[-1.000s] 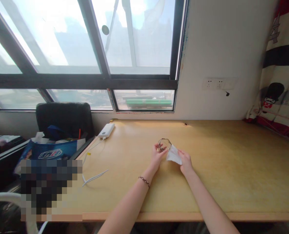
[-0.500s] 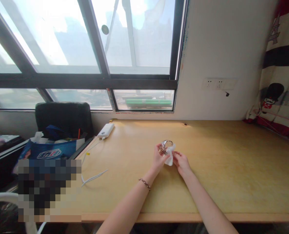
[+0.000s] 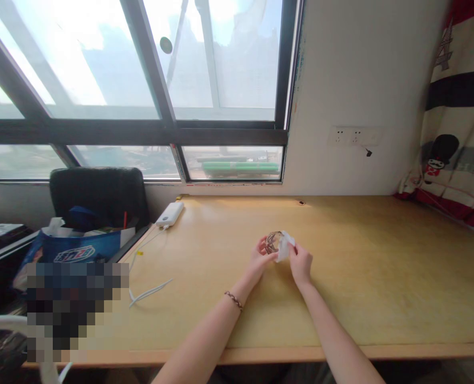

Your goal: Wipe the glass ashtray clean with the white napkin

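Observation:
My left hand point(image 3: 257, 261) is closed around a shiny, brownish metallic bangle point(image 3: 270, 244), an open ring shape held above the table. Pinched in my right hand point(image 3: 301, 265) is a thin white tissue point(image 3: 285, 248), which lies against the right side of the bangle. My left thumb reaches along the bottom of the ring, close to the tissue. Where the tissue covers it, the bangle's right side is hidden. A braided bracelet point(image 3: 234, 301) circles my left wrist.
The wooden table point(image 3: 380, 277) spreads beneath both hands. At its left edge lies a white power bank point(image 3: 170, 214) with a white cable point(image 3: 151, 292). A blue bag point(image 3: 77, 250) rests on a black chair point(image 3: 98, 192) to the left. A wall socket point(image 3: 354, 136) is ahead.
My right hand has risen and turned, bringing the tissue up along the bangle's right side. The bangle has turned in my left hand. The view has shifted slightly.

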